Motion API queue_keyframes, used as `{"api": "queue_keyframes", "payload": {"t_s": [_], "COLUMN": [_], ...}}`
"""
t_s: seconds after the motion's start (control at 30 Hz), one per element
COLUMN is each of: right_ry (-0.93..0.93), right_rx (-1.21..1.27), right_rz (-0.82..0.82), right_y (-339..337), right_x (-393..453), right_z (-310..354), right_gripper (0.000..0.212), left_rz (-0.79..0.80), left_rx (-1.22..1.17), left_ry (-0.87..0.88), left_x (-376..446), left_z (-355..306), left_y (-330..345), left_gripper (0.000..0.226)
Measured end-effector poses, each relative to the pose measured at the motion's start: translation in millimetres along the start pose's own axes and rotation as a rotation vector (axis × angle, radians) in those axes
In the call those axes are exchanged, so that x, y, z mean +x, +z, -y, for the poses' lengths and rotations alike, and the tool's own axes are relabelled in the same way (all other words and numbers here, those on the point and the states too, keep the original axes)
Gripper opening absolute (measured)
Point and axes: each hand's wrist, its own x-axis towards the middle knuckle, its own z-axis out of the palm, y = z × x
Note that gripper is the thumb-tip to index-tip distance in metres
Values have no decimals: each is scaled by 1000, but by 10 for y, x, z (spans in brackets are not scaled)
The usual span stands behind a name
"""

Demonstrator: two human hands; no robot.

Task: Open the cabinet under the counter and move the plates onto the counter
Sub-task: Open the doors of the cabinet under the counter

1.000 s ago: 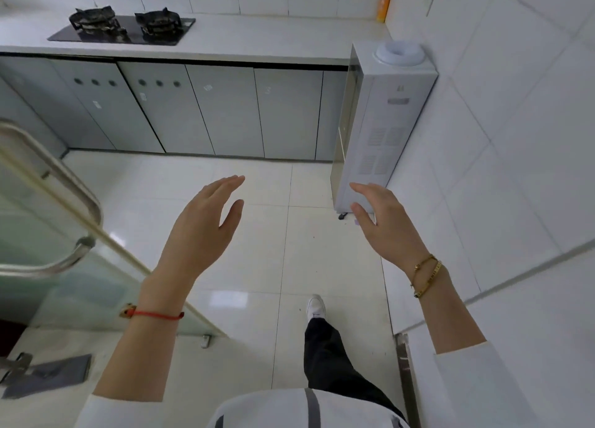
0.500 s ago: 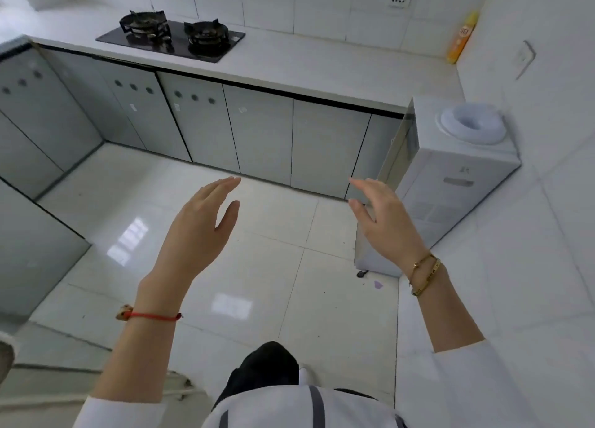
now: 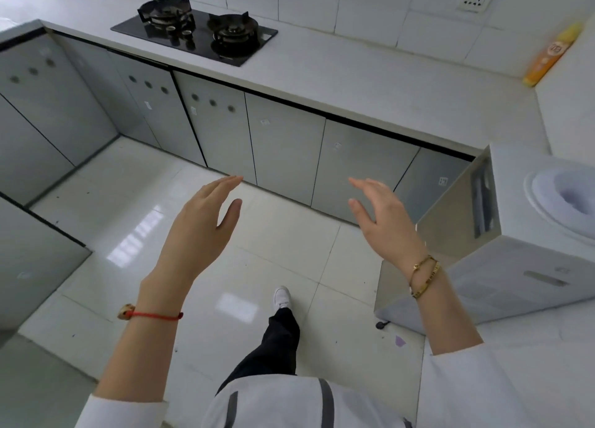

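A row of grey cabinet doors (image 3: 286, 147) runs under the white counter (image 3: 370, 83), and every door is closed. No plates are in view. My left hand (image 3: 199, 231) is raised in front of me with straight fingers, holding nothing. My right hand (image 3: 383, 215) is raised beside it, palm turned inward, fingers relaxed and empty. Both hands hover above the floor, well short of the cabinet doors.
A black two-burner gas hob (image 3: 196, 28) sits on the counter at the left. A yellow bottle (image 3: 553, 54) stands in the counter's right corner. A white water dispenser (image 3: 502, 234) stands on the floor at the right. More grey cabinets (image 3: 35, 112) line the left wall.
I have walked forward into the kitchen, so the cabinets and counter are closer and the glass door is out of view. Both hands stay raised and empty.
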Motion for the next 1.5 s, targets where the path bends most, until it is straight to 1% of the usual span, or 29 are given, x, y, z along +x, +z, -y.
{"api": "queue_keyframes", "payload": {"t_s": [0.23,0.4,0.67,0.97,1.23,1.5], "right_ry": [3,28,54,25,32,-26], "right_rx": [32,47,43,41,30,7], "right_rz": [13,5,25,48,14,-59], "right_y": [7,19,102,213,355,1120], "right_x": [1517,2244,3057,3921,4665,4975], "right_z": [-36,-86,-249,-523,-973,-1717], "right_gripper": [44,44,43,42,40,40], "left_rz": [8,52,94,70,76,73], "left_rx": [14,38,51,48,16,-5], "left_ry": [7,34,-2,-27,-19,-9], "left_x": [1529,2294,3028,3772,4536,4792], "left_z": [292,431,696,871,1046,1601], "left_y": [41,75,193,487,1096,2166], "left_gripper": [39,40,40,40,39,37]}}
